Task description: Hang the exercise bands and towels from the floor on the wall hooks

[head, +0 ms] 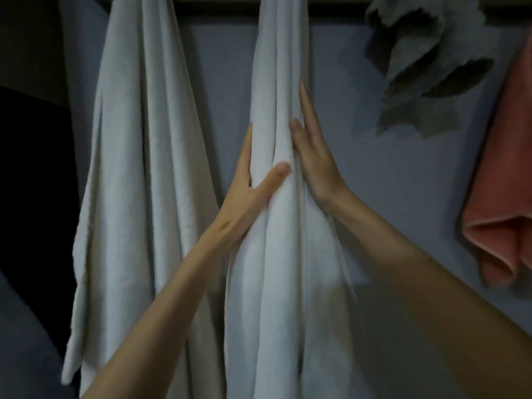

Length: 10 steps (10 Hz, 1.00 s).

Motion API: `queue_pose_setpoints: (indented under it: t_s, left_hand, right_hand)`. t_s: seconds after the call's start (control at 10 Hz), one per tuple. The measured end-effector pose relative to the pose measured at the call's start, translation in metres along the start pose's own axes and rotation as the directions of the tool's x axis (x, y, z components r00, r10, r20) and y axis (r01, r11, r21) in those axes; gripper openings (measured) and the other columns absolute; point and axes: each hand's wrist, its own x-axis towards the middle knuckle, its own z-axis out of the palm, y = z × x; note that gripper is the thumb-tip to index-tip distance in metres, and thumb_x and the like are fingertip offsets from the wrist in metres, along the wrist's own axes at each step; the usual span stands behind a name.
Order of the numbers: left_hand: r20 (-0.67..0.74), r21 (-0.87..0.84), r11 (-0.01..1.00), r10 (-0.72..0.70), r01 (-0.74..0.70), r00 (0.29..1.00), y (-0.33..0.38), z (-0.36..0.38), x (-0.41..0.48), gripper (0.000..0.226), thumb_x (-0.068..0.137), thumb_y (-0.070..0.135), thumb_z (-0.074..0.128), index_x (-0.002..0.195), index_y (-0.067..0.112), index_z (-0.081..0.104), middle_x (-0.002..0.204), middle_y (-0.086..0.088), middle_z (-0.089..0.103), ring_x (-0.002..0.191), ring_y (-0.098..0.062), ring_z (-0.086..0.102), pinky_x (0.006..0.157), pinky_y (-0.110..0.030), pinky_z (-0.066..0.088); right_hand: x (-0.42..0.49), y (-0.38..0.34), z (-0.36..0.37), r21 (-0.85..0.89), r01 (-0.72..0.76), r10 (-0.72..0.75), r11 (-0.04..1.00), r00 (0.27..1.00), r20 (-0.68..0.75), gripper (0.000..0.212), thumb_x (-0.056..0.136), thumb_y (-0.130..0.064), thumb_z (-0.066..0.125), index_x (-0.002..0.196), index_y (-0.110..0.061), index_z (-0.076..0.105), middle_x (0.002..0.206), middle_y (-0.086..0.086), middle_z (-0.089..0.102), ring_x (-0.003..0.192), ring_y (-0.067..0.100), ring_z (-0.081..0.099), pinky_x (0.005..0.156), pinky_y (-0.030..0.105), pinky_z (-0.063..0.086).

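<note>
A long white towel (280, 67) hangs from the dark rail (218, 5) in the middle of the wall. My left hand (244, 194) lies against its left side, fingers straight up behind the fold and thumb across the front. My right hand (313, 156) presses flat on its right side with straight fingers. A second white towel (144, 168) hangs to the left. The hooks are hidden by the cloth.
A small grey towel (417, 61) hangs bunched at the upper right, and a pink towel (506, 197) hangs at the right edge. The pale wall (221, 82) shows between the towels. A dark area fills the far left.
</note>
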Motion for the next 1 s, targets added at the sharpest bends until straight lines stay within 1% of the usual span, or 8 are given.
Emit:
queue_pose_setpoints:
  t_s: [0.1,0.2,0.3,0.4,0.5,0.7,0.9,1.0]
  left_hand:
    - [0.079,0.024,0.999,-0.050,0.049,0.996,-0.005,0.000,-0.030,0.096,0.079,0.023,0.075,0.151,0.019,0.011,0.146,0.011,0.035,0.122,0.016,0.043,0.092,-0.003,0.039]
    - [0.141,0.070,0.993,-0.100,0.091,0.985,-0.017,-0.003,-0.055,0.100,0.079,0.015,0.074,0.151,0.020,0.005,0.150,0.009,0.030,0.128,0.011,0.039,0.098,-0.010,0.041]
    - [0.130,0.128,0.985,-0.131,0.114,0.983,-0.039,-0.006,-0.084,0.102,0.081,0.018,0.073,0.152,0.019,0.000,0.158,0.004,0.017,0.142,-0.003,0.025,0.115,-0.031,0.031]
    - [0.096,0.152,0.980,-0.147,0.131,0.984,-0.059,0.003,-0.118,0.101,0.083,0.017,0.071,0.152,0.016,-0.002,0.160,0.003,0.009,0.145,-0.005,0.015,0.120,-0.034,0.021]
    - [0.081,0.231,0.954,-0.216,0.192,0.973,-0.080,0.013,-0.154,0.101,0.085,0.028,0.069,0.152,0.020,-0.006,0.160,0.009,0.004,0.145,-0.001,0.009,0.119,-0.027,0.015]
    - [0.087,0.315,0.900,-0.343,0.301,0.935,-0.091,0.024,-0.190,0.093,0.090,0.032,0.059,0.151,0.020,-0.010,0.161,0.003,0.000,0.146,-0.018,0.013,0.118,-0.037,0.015]
    - [0.043,0.458,0.757,-0.543,0.467,0.838,-0.057,0.018,-0.198,0.093,0.089,0.042,0.056,0.149,0.031,-0.013,0.158,-0.012,0.016,0.141,-0.031,0.028,0.114,-0.047,0.027]
    - [-0.022,0.530,0.681,-0.584,0.505,0.812,-0.028,0.026,-0.210,0.092,0.090,0.045,0.055,0.150,0.024,-0.012,0.157,-0.017,0.016,0.141,-0.034,0.025,0.113,-0.050,0.028]
  right_hand:
    - [-0.036,0.005,0.006,-0.062,-0.065,0.065,0.996,0.998,0.004,0.058,0.099,-0.032,0.039,0.150,-0.026,0.011,0.155,-0.014,0.018,0.141,0.001,0.021,0.117,0.023,0.022]
    - [-0.067,0.011,0.007,-0.157,-0.131,0.140,0.979,0.989,0.047,0.057,0.099,-0.030,0.041,0.149,-0.028,0.014,0.145,-0.021,0.022,0.136,-0.008,0.021,0.114,0.014,0.019]
    - [-0.097,0.021,0.007,-0.239,-0.221,0.248,0.946,0.965,0.089,0.054,0.101,-0.027,0.038,0.149,-0.029,0.014,0.152,-0.014,0.020,0.129,-0.014,0.018,0.097,-0.009,0.013]
    - [-0.124,0.030,0.009,-0.280,-0.285,0.328,0.917,0.937,0.120,0.054,0.102,-0.024,0.035,0.149,-0.030,0.010,0.156,-0.012,0.016,0.129,-0.016,0.015,0.097,-0.009,0.011]
    - [-0.149,0.039,0.009,-0.309,-0.287,0.337,0.907,0.933,0.124,0.057,0.101,-0.017,0.035,0.150,-0.026,0.005,0.151,-0.018,0.011,0.133,-0.014,0.011,0.105,-0.003,0.008]
    - [-0.175,0.047,-0.007,-0.387,-0.391,0.486,0.835,0.853,0.189,0.073,0.097,-0.005,0.039,0.149,-0.031,-0.006,0.159,-0.007,0.004,0.143,0.007,0.015,0.113,0.015,0.014]
    - [-0.185,0.022,-0.028,-0.556,-0.388,0.595,0.736,0.762,0.256,0.077,0.093,-0.022,0.050,0.149,-0.036,-0.001,0.159,0.004,0.015,0.143,0.019,0.022,0.115,0.028,0.021]
    - [-0.200,0.001,-0.043,-0.653,-0.327,0.607,0.683,0.752,0.258,0.071,0.093,-0.029,0.049,0.149,-0.035,0.006,0.159,0.010,0.014,0.146,0.022,0.015,0.119,0.033,0.017]
